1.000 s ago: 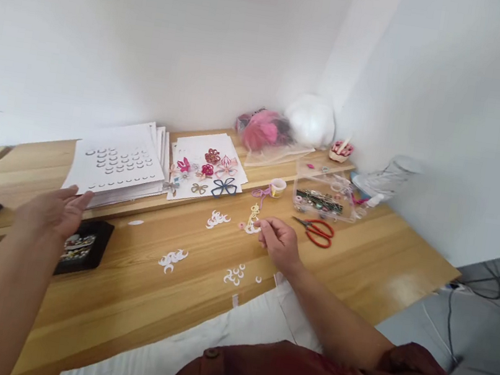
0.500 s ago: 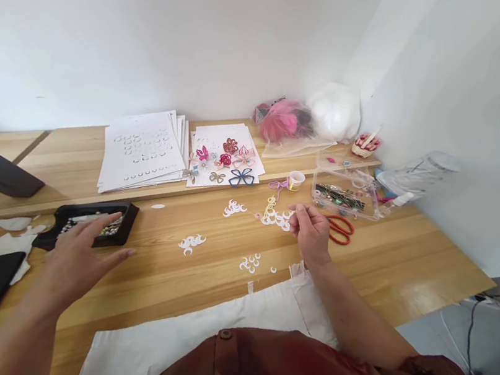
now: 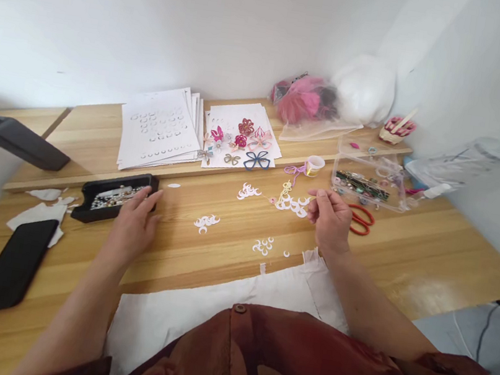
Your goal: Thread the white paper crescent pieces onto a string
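My left hand (image 3: pixel 134 226) rests on the wooden table (image 3: pixel 408 261) with its fingers stretched out, the fingertips touching the right end of a black tray of small beads (image 3: pixel 110 197). My right hand (image 3: pixel 330 219) is closed in a pinch beside a white curled paper cutout (image 3: pixel 293 204); what the fingers hold is too small to name. Other white cutouts lie nearby: one (image 3: pixel 206 223) between my hands, one (image 3: pixel 262 246) near the table's front edge, one (image 3: pixel 248 191) farther back.
Stacked white sheets (image 3: pixel 158 127) and a sheet with pink and blue paper flowers (image 3: pixel 242 138) lie at the back. Red scissors (image 3: pixel 360 219), a clear box (image 3: pixel 366 183) and a small cup (image 3: pixel 314 165) sit right. A black phone (image 3: pixel 15 265) lies left.
My left hand has come down from near the paper stack to the black tray's right end. The view has swung left and down. My right hand has stayed by the cutout.
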Demonstrator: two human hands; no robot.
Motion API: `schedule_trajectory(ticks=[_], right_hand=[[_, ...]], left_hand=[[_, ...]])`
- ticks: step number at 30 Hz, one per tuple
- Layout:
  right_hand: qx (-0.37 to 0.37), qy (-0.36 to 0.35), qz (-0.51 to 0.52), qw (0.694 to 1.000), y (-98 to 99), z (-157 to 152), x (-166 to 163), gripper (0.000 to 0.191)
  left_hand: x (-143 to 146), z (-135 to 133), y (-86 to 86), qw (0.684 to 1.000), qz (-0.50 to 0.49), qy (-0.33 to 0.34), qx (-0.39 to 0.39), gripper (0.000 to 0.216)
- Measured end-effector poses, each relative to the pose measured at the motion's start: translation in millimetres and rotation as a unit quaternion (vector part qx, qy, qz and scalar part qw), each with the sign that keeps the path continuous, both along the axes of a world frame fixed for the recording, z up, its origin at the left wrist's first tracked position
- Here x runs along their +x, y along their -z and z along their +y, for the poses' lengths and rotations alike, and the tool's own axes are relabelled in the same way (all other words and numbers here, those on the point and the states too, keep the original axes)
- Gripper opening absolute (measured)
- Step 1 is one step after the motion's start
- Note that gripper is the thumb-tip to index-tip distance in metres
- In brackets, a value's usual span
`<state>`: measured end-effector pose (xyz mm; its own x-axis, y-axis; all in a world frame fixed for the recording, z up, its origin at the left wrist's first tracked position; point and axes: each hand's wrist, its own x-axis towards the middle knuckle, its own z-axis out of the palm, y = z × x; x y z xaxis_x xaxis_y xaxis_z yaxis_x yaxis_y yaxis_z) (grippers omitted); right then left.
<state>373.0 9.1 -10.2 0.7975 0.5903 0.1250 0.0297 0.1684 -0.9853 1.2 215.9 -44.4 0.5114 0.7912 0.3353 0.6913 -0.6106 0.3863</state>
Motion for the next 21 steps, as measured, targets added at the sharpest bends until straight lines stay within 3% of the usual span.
schedule_trajectory(ticks=[7,14,21], right_hand=[[-0.002,0.004,-0.002,1.000,-0.1,1,-1,0.035],[-0.017,0.000,-0.013,1.000,2.4,2,-2,0.039],[-0.028,-0.010,-0.061,0.998,7.8,2,-3,0.035]], left_hand=[[11,-14,1.2,0.995,-0.068,0.066,-0.030,0.042],[20,-29,-4.2,0.988,-0.145,0.031,-0.030,0.040],[20,-30,-2.7,0.984,-0.171,0.043,-0.015,0.035]])
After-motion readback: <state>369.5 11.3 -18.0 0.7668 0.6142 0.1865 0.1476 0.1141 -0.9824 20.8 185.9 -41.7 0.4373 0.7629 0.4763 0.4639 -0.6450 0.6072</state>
